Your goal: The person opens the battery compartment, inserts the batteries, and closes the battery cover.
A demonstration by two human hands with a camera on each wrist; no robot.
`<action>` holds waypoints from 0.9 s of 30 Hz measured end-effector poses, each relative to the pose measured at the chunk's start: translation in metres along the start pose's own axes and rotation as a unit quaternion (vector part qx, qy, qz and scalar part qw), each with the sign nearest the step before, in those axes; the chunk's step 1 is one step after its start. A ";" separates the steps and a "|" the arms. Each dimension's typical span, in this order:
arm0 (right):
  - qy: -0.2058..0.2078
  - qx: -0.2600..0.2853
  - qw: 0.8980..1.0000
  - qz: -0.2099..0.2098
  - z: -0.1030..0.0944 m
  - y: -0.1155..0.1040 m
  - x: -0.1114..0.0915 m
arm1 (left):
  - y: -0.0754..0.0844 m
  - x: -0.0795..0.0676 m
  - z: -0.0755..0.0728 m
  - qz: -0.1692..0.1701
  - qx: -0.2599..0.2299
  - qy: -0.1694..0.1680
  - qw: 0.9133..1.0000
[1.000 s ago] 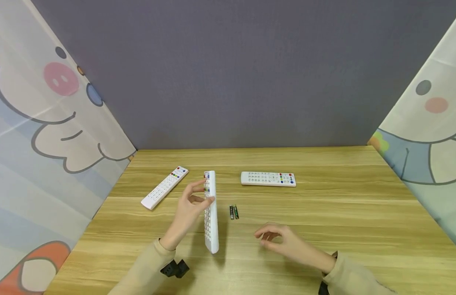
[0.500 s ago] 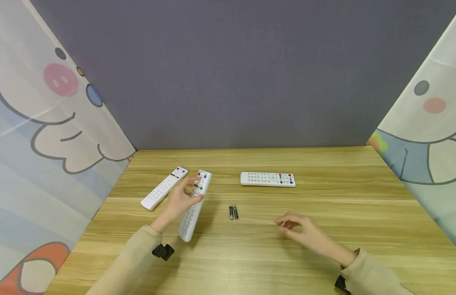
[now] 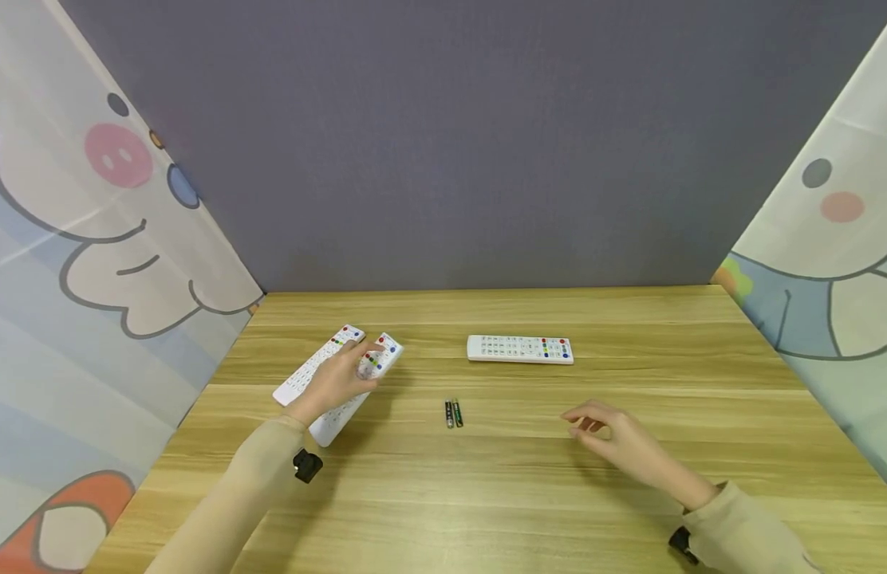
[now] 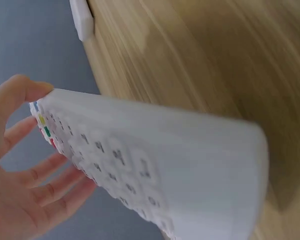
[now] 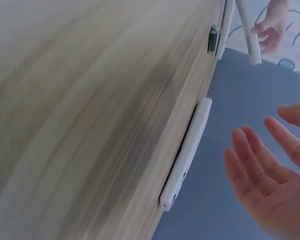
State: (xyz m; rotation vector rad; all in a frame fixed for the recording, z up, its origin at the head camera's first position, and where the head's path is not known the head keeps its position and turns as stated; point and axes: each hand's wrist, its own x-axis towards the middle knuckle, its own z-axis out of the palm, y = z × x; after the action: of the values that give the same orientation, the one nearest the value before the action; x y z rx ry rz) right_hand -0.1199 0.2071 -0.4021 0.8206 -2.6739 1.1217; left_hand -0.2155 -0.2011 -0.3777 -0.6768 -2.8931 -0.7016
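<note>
Thumb and fingers of my left hand (image 3: 336, 381) grip a white remote control (image 3: 343, 412) by its long edges, slanted with the coloured buttons at its far end. The left wrist view shows that remote (image 4: 140, 135) from its blank near end, held above the wood. Just left of it a second white remote (image 3: 294, 386) lies on the table, partly hidden by the hand. Over the table at the right, my right hand (image 3: 623, 442) hovers with loosely bent fingers and holds nothing. Two small batteries (image 3: 454, 414) lie side by side between the hands.
A third white remote (image 3: 518, 349) lies crosswise behind the batteries, buttons up. The wooden table (image 3: 486, 494) ends at a grey panel (image 3: 472, 143) at the back. Cartoon-printed curtains (image 3: 120, 239) flank it left and right.
My left hand has carried its remote leftward toward the lying one, turning it from edge-on to buttons up and slanting. My right hand has drawn away to the right.
</note>
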 end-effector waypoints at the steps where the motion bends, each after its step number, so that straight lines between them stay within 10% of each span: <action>1: -0.002 -0.003 1.000 0.005 -0.001 0.001 0.000 | -0.002 0.000 0.001 0.002 0.008 -0.003 1.000; 27: -0.027 0.002 0.999 0.028 -0.010 0.012 -0.001 | -0.034 0.004 0.012 -0.026 0.095 -0.075 0.992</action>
State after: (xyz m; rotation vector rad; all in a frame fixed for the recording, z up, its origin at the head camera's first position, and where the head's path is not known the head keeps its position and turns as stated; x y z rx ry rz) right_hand -0.1263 0.2213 -0.4021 0.7922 -2.7562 1.1319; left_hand -0.2342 -0.2213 -0.4014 -0.6599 -3.0721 -0.3863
